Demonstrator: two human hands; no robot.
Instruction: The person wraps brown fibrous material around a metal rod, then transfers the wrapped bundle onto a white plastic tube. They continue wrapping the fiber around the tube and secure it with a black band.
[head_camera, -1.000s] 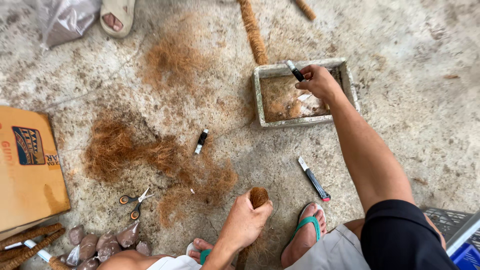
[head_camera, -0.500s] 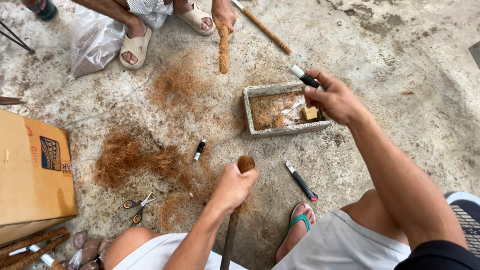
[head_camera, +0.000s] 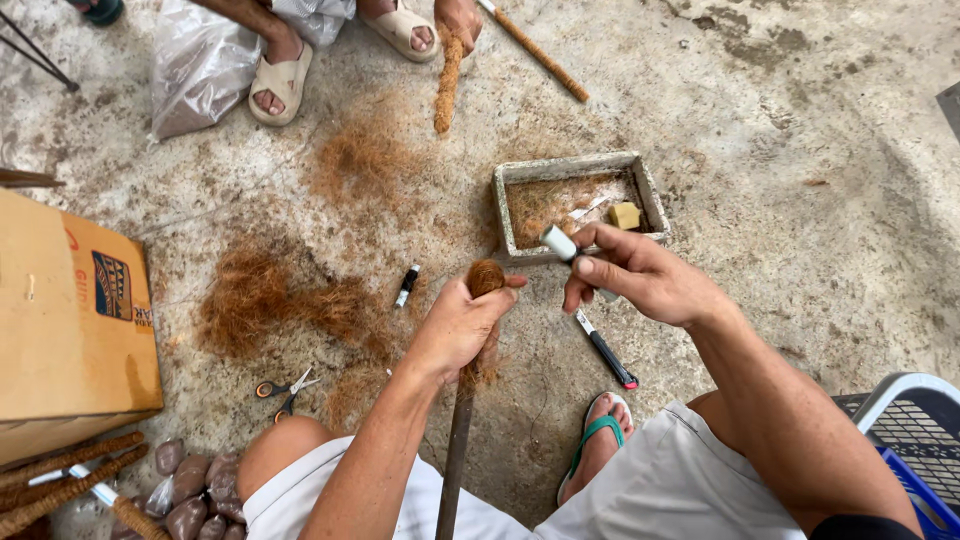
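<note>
Gripping fibre-wrapped stick (head_camera: 484, 282) beside tray (head_camera: 503, 212)

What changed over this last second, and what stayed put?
The right hand drew back from over the grey rectangular tray, carrying its small black-and-white tube close to the fibre-wrapped pole tip. The left hand kept its grip on that pole. The orange-handled scissors, black utility knife and second small tube on the concrete floor stayed put.
</note>
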